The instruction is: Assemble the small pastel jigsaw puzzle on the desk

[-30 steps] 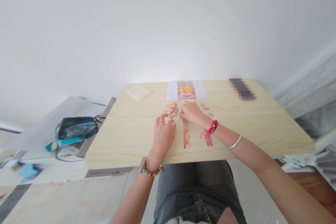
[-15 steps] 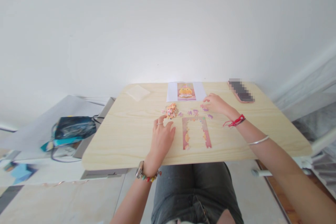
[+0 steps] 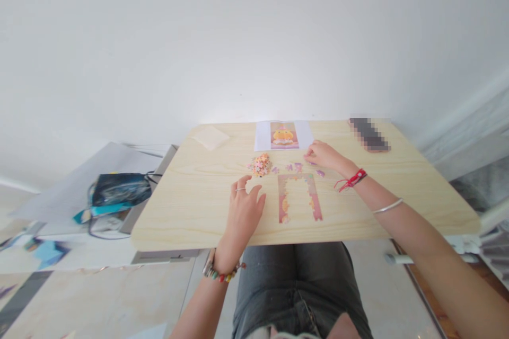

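Observation:
My left hand (image 3: pixel 245 207) is open above the table, its fingers curved and apart, just in front of a heap of small puzzle pieces (image 3: pixel 261 164). Nothing shows between its fingers. To its right lies a partly joined jigsaw frame (image 3: pixel 282 197), pink with yellow bits, made of a top edge and two sides around bare wood. Beyond that top edge, several loose purple pieces (image 3: pixel 298 167) lie in a loose row. My right hand (image 3: pixel 325 155) is at the row's right end, fingertips pinched low over a purple puzzle piece (image 3: pixel 313 163) that they partly cover.
A sheet with the printed picture (image 3: pixel 284 136) of a yellow figure lies at the back, by the wall. A phone (image 3: pixel 371 135) is at the back right, a pale flat packet (image 3: pixel 211 137) at the back left. Left of the table (image 3: pixel 178 212) stands a surface with a dark bag (image 3: pixel 121 190).
The fingertips of my right hand have closed together and now cover more of the purple piece. My left hand has stayed near the heap. The view has shifted slightly.

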### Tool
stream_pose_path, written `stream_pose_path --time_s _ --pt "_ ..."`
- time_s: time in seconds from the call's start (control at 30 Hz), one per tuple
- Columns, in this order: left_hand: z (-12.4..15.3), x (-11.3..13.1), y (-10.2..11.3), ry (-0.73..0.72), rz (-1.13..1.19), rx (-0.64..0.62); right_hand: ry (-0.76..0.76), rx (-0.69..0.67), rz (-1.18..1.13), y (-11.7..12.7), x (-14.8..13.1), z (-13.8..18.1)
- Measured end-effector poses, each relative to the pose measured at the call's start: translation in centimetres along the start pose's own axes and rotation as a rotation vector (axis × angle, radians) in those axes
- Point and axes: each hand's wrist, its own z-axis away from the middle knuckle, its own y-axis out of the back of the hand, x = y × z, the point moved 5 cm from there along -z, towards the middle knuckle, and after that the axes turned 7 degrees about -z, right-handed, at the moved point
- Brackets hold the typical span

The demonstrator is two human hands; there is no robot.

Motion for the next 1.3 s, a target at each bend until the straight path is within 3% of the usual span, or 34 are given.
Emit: stream_pose_path --time_s 0.27,0.47,0.7,0.83,1.0,1.3 --pt "0.3 0.5 -0.1 0.002 0.027 -0.011 0.007 -0.002 0.070 0.3 -1.2 0.3" --pt "0.7 0.2 -0.4 0.013 0.036 -0.019 0.115 0.003 0.021 -0.1 -3.6 1.8" --pt "0.9 0.5 -0.2 0.015 0.040 -0.027 -0.082 0.047 0.267 -0.8 -6.3 2.7" --pt "1.0 0.5 -0.1 0.007 0.047 -0.012 -0.134 0.015 0.294 -1.0 -6.6 2.2" --pt "1.1 0.4 -0.3 0.013 0.060 -0.010 -0.165 -0.036 0.245 -0.8 -6.7 2.2" --pt "1.4 1.0 0.0 0.007 0.074 -0.038 -0.132 -0.007 0.242 0.0 -6.3 3.8"
